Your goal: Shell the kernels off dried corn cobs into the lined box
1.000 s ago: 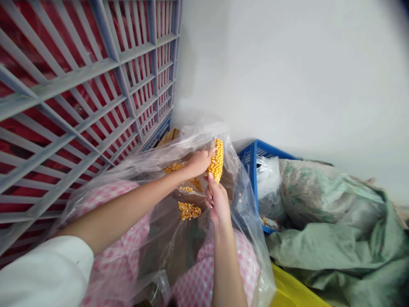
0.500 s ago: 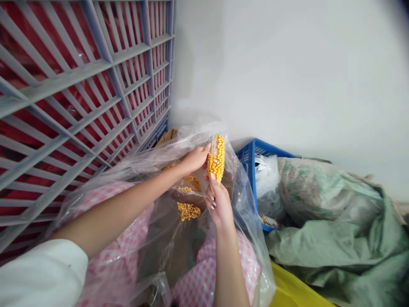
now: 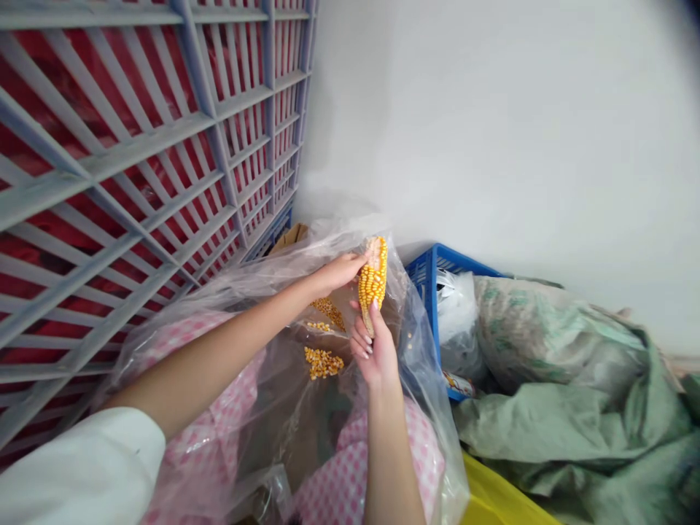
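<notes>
A yellow corn cob [image 3: 372,281] stands nearly upright over a clear plastic bag [image 3: 273,350] spread across my lap. My right hand [image 3: 374,351] grips the cob's lower end from below, fingers wrapped round it. My left hand [image 3: 337,271] is closed on the cob's upper left side, with the thumb on the kernels. Part of the cob's top is bare of kernels. Loose yellow kernels [image 3: 322,362] lie in small heaps inside the bag below the hands.
A grey plastic lattice crate wall [image 3: 136,160] over red material fills the left. A blue crate [image 3: 432,273] holding white bags sits at the wall. Green woven sacks [image 3: 558,379] pile up on the right, with a yellow surface [image 3: 492,503] below them.
The cob has turned in my hands, showing more bare core at the top. My left thumb has slid across its side. Hands stay in the same spot over the bag.
</notes>
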Demonstrator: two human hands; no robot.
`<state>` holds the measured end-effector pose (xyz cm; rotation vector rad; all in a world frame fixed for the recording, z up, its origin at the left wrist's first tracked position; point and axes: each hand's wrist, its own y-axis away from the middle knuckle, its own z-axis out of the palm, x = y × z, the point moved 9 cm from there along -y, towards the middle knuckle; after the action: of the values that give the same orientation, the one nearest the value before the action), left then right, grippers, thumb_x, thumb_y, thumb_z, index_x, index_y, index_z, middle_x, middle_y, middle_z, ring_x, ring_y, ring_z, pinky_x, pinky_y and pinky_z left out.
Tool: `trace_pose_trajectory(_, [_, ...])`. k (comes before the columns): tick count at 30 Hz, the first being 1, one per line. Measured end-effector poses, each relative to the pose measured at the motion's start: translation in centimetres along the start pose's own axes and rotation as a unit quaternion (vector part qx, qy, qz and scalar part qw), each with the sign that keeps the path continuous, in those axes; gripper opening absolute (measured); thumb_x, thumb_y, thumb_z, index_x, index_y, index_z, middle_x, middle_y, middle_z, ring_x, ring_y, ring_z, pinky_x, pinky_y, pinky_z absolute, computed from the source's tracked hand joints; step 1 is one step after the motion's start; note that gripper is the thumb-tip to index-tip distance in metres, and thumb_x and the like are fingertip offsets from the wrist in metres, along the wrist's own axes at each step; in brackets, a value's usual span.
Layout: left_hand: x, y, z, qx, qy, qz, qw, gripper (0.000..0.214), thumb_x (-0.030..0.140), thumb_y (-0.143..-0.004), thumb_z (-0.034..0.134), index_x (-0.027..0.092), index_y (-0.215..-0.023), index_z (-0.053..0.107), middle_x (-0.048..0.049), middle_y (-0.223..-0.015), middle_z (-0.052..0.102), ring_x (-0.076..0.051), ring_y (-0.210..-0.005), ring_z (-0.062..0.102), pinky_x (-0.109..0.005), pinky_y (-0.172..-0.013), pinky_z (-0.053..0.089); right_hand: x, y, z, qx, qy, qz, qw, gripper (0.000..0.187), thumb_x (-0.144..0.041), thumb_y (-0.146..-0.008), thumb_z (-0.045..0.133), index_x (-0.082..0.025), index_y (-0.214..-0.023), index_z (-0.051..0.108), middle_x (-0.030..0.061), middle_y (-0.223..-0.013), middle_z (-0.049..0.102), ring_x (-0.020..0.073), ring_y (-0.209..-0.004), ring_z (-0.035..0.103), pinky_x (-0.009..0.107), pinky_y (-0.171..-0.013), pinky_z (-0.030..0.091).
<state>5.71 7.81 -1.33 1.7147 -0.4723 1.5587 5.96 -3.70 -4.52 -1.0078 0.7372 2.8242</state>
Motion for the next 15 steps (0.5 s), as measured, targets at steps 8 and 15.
trace_pose_trajectory(8, [0.1,0.8,2.6,-0.115,0.134,-0.012,0.984,0.037,0.044,-0.083,0.046,0.013,-0.098,0.06,-0.0077,-0.082,0.066,-0.015,-0.068,0.059,-0.026,-0.062,0.044,-0.3,0.3,-0.1,-0.027,-0.025,-0.003,0.999,0.035,-0.042,-0.073,0.064,-0.011,-0.088,0.062,-0.0117,-0.039,0.029,0.0016,-0.033,0.01,0.011,-0.026,0.015])
trace_pose_trajectory(15, [0.3,0.4,3.0,-0.117,0.186,0.022,0.975,0.035,0.041,-0.086,0.043,0.011,-0.09,0.059,-0.0059,-0.074,0.065,-0.012,-0.066,0.058,-0.025,-0.064,0.044,-0.7,0.6,0.0,-0.027,-0.01,-0.01,1.0,0.035,-0.041,-0.071,0.066,-0.011,-0.088,0.063,-0.0117,-0.039,0.031,0.0011,-0.033,0.01,0.011,-0.026,0.015])
